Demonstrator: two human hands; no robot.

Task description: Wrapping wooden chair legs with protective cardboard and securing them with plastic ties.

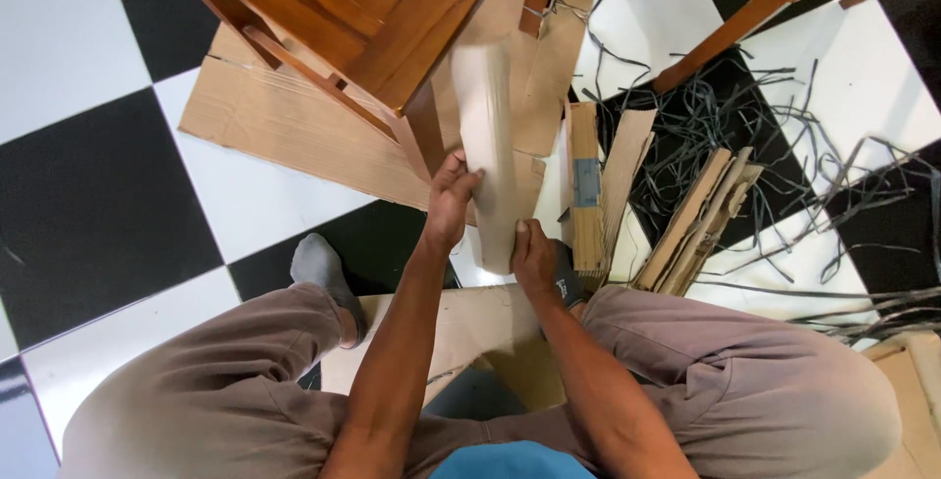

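Note:
A long pale cardboard strip (487, 136) stands nearly upright in front of me, blurred at its top. My left hand (449, 204) grips its left edge about midway. My right hand (534, 255) clasps its lower end from the right. Both hands are over the gap between my knees, just above a flat cardboard sheet (461, 327) on the floor.
A wooden chair (363, 8) stands right ahead on a large cardboard sheet (284, 126). Folded cardboard pieces (686, 224) lean to the right, among tangled dark plastic straps (774, 136). The floor is black and white tile (88, 195). My grey-socked foot (319, 265) rests left.

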